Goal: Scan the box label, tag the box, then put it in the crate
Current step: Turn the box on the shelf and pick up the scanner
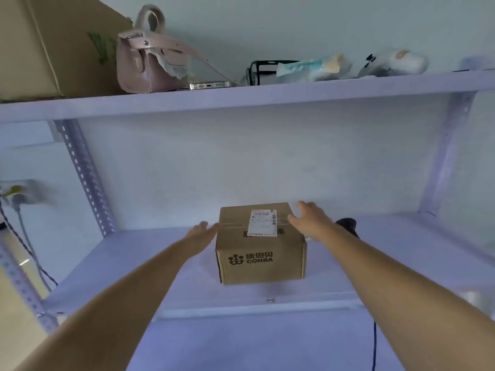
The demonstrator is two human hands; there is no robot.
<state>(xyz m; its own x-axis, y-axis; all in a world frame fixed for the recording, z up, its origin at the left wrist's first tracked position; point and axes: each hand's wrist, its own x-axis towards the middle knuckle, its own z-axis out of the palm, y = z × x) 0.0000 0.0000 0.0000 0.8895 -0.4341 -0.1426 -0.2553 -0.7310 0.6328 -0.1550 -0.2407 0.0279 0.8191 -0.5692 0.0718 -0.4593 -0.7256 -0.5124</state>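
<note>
A small brown cardboard box (261, 253) printed CONBA stands on the white middle shelf (139, 266). A white shipping label (263, 223) is stuck on its taped top. My left hand (202, 232) is flat and open at the box's left upper edge, fingers apart. At the box's right upper edge is my right hand (308, 216), open too, with its fingertips near the back corner. Neither hand grips the box. A dark object (348, 226), perhaps a scanner, lies behind my right forearm, mostly hidden. No crate is in view.
The upper shelf (241, 99) carries a big cardboard carton (48, 46), a pink handbag (144, 62), a phone (209, 84), black glasses (262, 69), a plastic packet (316, 66) and a white device (393, 62). Perforated uprights (83, 172) frame the bay. Cables (24, 236) hang at left.
</note>
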